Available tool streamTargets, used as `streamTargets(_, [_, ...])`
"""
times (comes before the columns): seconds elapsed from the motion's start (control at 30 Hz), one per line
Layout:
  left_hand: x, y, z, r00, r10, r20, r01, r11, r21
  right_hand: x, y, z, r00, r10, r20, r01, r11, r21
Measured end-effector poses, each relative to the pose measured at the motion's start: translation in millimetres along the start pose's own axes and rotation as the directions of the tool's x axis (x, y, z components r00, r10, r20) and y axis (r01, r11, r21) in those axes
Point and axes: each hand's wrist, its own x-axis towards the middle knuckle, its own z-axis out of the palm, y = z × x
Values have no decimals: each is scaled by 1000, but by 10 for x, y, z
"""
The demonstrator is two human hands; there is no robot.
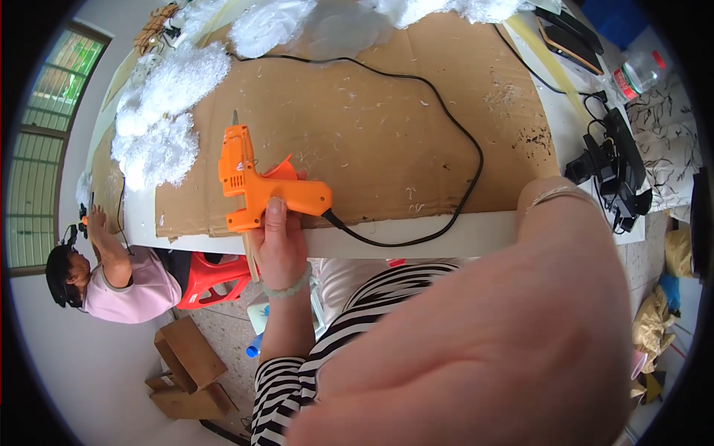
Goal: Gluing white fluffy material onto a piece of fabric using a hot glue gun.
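My left hand (279, 238) is wrapped around the handle of an orange hot glue gun (260, 193), thumb on its near side. The gun's metal nozzle points away from me, above a cardboard sheet (372, 149). From its rear end a pale stick (253, 260) runs down past the table edge. A black cord (476, 156) leaves the handle and loops over the cardboard. Raised close to the camera, my right hand (483, 342) fills the lower right as a large blurred shape, a bracelet (561, 193) at its wrist. Its fingers cannot be made out.
White shredded filler (160, 119) and translucent round pieces (271, 26) lie along the far left of the table. At right are a phone (569, 44), a bottle (636, 78) and black devices with cables (613, 167). A person (123, 290) works at far left beside a red stool (212, 279).
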Motion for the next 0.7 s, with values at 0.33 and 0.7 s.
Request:
streamTargets(0.33, [-99, 72, -73, 999, -35, -21, 34, 999, -5, 439, 348, 110, 986, -162, 49, 156, 981, 116])
streamTargets(0.7, [-158, 68, -81, 996, -80, -47, 79, 997, -19, 1378, 538, 401, 980, -176, 90, 161, 975, 151])
